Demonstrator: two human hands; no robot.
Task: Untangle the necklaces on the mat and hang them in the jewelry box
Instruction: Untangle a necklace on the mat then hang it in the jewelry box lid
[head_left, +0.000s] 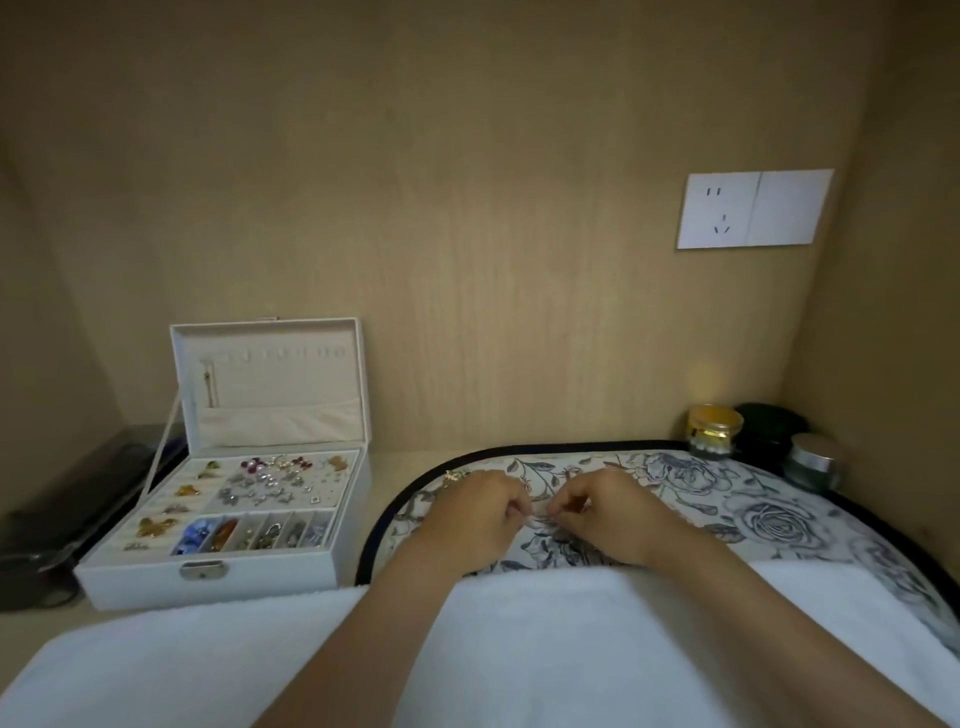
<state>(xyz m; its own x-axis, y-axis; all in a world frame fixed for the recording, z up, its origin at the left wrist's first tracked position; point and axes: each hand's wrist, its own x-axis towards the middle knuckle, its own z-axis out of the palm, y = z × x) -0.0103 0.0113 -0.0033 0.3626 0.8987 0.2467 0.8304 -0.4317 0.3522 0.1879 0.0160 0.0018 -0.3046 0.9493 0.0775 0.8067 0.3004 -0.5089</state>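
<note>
Fingers (511, 506) of both our hands pinch at a thin tangled chain (543, 519) lying on the floral mat (753, 514). One necklace (209, 384) seems already hung in the open jewelry box (270, 374); we judge untangling and hanging mostly remain.

A home dressing nook set inside a light wood-panelled alcove. A white wall socket (755, 209) sits on the far panel at right. On the shelf at left stands an open white jewelry box (244, 467) filled with earrings and trinkets. Small cosmetic jars (714, 430) cluster in the far right corner, beside a floral mat (769, 514). A white towel (519, 649) lies nearest.
</note>
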